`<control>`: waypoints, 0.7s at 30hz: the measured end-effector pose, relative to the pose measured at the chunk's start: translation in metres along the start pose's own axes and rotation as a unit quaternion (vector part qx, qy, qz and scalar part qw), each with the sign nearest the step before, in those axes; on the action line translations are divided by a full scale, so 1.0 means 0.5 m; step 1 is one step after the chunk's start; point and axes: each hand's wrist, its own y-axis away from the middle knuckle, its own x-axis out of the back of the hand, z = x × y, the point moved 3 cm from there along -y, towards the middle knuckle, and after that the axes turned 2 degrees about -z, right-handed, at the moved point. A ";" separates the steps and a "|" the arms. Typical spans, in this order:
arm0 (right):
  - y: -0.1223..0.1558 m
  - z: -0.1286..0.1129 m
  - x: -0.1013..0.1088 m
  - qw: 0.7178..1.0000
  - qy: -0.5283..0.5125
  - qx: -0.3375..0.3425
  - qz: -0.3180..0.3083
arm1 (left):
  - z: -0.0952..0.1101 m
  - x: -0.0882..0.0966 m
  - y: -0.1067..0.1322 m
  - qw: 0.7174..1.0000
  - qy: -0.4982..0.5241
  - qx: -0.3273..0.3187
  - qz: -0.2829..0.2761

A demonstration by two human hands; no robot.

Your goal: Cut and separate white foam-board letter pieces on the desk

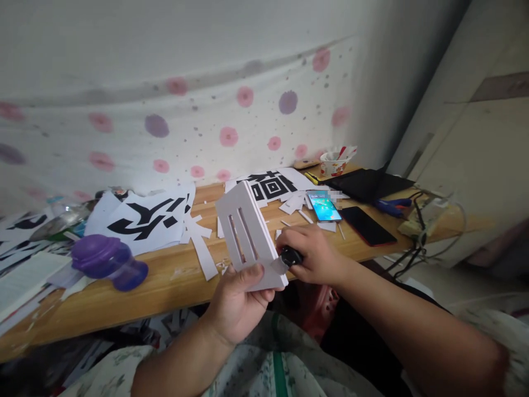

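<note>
My left hand (pixel 242 298) is closed on the lower end of a white foam board (pixel 231 204), its thumb on the face and fingers beneath. Two long narrow slots run through the board, which stands tilted above the table's front edge. The black-handled knife (pixel 291 256) is in my right hand (pixel 312 251), fingers wrapped around its handle. Its short grey blade (pixel 279 266) lies at the board's lower right edge, close to my left thumb. Whether the blade cuts into the board cannot be made out.
The wooden table (pixel 173 281) carries paper strips (pixel 203 256), printed character sheets (pixel 151 218), and a purple cup (pixel 108 262). Right of the board lie a lit phone (pixel 324 207), a dark phone (pixel 369 226) and cables. A paper bowl (pixel 333 164) stands at the back.
</note>
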 end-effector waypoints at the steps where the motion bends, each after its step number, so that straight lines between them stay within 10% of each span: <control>1: -0.001 -0.001 0.002 1.000 0.004 0.002 0.002 | -0.001 -0.002 -0.001 1.000 0.006 0.000 -0.007; 21: -0.005 -0.010 0.015 0.994 0.060 0.080 0.048 | -0.008 -0.006 -0.002 0.996 -0.045 0.030 -0.068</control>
